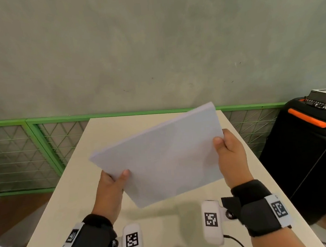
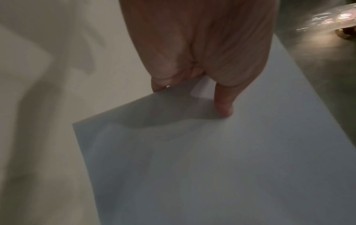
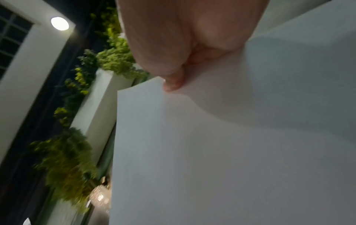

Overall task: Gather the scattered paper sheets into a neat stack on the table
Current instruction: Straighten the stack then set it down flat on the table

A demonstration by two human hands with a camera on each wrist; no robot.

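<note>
A bundle of white paper sheets (image 1: 161, 155) is held in the air above the pale table (image 1: 71, 214), tilted with its right end higher. My left hand (image 1: 114, 180) pinches the bundle's lower left edge, thumb on top. My right hand (image 1: 227, 147) grips the right edge, thumb on the near face. In the left wrist view the paper (image 2: 212, 159) fills the lower frame under my left hand (image 2: 192, 85). The right wrist view shows the sheets (image 3: 231, 144) held by my right hand (image 3: 177, 79). The sheet edges look roughly aligned.
A grey wall and a green-framed mesh railing (image 1: 42, 145) stand behind the table. A black case with an orange handle (image 1: 307, 120) stands to the right of the table. The table top (image 1: 166, 221) below the paper shows only shadows.
</note>
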